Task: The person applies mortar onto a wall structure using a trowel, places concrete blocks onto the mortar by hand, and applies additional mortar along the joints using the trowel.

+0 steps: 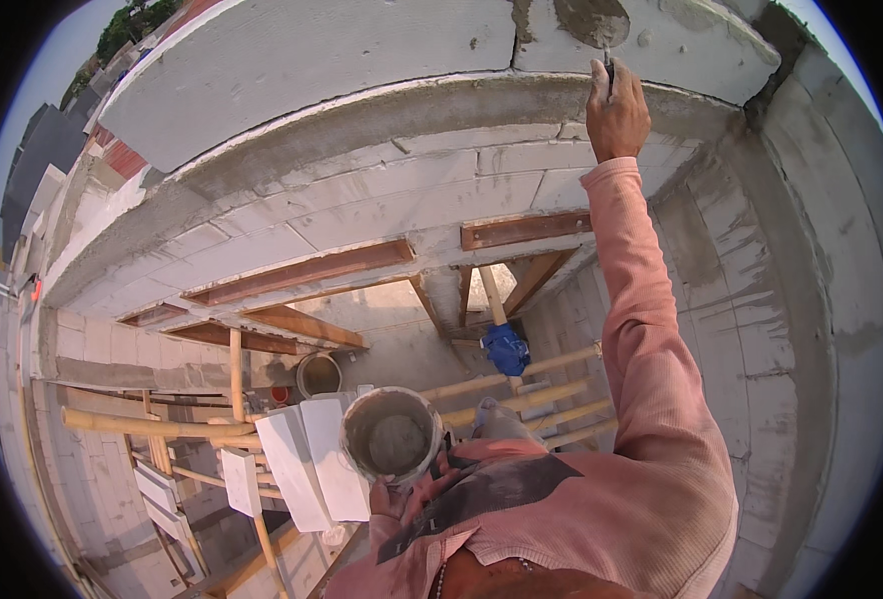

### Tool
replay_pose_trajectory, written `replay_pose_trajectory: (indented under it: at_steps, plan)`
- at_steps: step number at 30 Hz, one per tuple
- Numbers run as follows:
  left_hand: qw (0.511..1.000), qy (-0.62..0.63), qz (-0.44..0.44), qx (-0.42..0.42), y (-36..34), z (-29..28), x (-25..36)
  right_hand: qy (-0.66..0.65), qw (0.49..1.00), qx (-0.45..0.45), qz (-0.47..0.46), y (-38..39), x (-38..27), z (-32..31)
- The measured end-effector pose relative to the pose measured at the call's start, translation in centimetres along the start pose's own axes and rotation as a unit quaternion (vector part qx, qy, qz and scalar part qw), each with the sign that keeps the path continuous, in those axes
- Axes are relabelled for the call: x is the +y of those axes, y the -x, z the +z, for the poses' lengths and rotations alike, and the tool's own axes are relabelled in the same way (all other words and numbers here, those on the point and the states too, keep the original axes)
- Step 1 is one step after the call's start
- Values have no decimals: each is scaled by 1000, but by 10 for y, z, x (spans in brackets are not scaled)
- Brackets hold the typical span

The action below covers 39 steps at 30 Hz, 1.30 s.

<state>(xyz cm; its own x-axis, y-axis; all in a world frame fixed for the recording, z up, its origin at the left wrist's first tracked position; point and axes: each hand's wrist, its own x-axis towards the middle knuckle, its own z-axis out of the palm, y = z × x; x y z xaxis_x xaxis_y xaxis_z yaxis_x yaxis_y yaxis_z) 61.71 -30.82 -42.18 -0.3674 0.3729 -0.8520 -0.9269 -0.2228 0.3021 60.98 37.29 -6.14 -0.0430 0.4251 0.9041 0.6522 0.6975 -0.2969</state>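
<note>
My right hand (618,115) is raised to the top of the wall at the upper right, its fingers closed round the handle of a trowel (591,20). The trowel's blade is grey with mortar and lies against the face of a pale block (661,50). Low in front of my body, my left hand (388,501) grips the near side of a round bucket (349,424); its fingers are partly hidden. Wet grey mortar (397,442) sits inside the bucket. A grey mortar joint separates the pale block from a longer block (331,75) on its left.
Bamboo poles (162,424) form a scaffold around me, with white blocks (294,464) stacked left of the bucket. A second bucket (319,374) stands lower down. Blue cloth (505,349) wraps a pole. Wooden frames (306,275) cross the wall's openings; another wall (761,299) rises at right.
</note>
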Motion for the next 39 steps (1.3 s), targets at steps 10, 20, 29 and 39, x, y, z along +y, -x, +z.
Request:
replay_pose_trajectory:
  at_steps: [10, 20, 29, 39]
  plan:
    - [999, 48, -5, 12, -1, 4, -6, -200, 955, -170, -137, -17, 43, 8]
    - [997, 78, 5, 9, -7, -3, -23, 142, 939, -233, -210, -42, 73, -40]
    - [998, -37, 7, 57, -21, 0, -18, 186, 928, -132, -295, -35, 77, -89]
    - [988, -86, 56, 115, -27, 13, -25, 253, 871, -48, -418, -87, 26, -90]
